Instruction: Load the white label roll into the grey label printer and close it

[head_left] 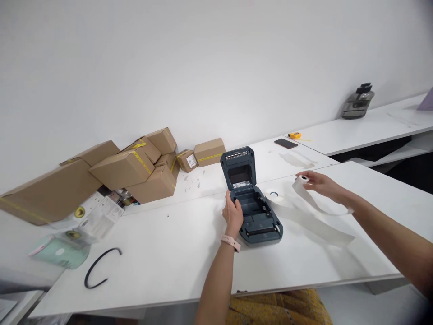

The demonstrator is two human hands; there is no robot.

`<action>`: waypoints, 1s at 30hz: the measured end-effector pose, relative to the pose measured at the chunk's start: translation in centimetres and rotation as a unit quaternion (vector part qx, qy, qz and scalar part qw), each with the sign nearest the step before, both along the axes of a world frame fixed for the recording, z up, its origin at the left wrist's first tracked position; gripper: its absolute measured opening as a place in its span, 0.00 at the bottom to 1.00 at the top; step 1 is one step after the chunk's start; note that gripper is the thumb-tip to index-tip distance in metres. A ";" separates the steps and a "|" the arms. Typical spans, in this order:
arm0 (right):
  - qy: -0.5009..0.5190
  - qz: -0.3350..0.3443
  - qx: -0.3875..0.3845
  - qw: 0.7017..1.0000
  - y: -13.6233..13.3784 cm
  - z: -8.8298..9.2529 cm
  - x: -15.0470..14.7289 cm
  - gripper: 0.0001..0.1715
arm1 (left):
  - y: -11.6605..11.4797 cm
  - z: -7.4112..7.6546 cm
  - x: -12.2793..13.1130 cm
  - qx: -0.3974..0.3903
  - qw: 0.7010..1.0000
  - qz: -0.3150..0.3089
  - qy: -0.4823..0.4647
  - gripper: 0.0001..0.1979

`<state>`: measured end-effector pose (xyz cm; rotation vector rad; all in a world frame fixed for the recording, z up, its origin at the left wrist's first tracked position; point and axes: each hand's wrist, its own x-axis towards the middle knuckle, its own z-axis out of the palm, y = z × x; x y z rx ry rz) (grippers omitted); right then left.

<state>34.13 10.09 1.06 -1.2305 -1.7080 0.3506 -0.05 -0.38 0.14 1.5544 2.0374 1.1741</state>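
Note:
A dark label printer [259, 212] lies on the white table with its lid [238, 169] raised and its paper bay exposed. My left hand [233, 213], with a pink band on the wrist, grips the printer's left edge, thumb toward the bay. To the right of the printer, my right hand [313, 183] holds a small roll of white label paper [299, 184] above the table. A loose strip trails from that roll toward my forearm. Between printer and right hand lies another label roll [274, 196] with a blue core, its long strip [314, 225] stretched toward the table's front.
Several cardboard boxes [122, 169] are piled at the back left. Nearer are a mint-green pouch [64, 253], plastic-wrapped papers [101, 216] and a black curved band [88, 273]. A phone [286, 143], yellow tape measure [295, 135] and dark clear bottle [358, 103] are at the back right.

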 end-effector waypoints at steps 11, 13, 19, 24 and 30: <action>-0.106 0.071 -0.211 0.969 3.8 -6.3 0.6 0.22 | -0.1 0.4 0.1 -0.020 0.999 0.003 0.025 0.26; -0.115 0.071 -0.222 0.966 4.1 -6.4 0.3 0.24 | -0.1 0.4 0.1 -0.017 1.000 0.004 0.022 0.26; -0.109 0.094 -0.234 0.962 3.8 -4.6 0.3 0.37 | -0.1 0.0 0.0 -0.017 1.000 0.006 0.007 0.26; -0.089 0.200 -0.220 0.951 2.6 -1.6 -2.3 0.37 | 0.1 -0.2 0.0 -0.004 1.000 0.002 0.002 0.27; -0.170 0.281 -0.270 0.905 1.3 -2.2 -6.5 0.48 | 0.1 -0.3 -0.1 -0.011 1.000 0.007 0.012 0.27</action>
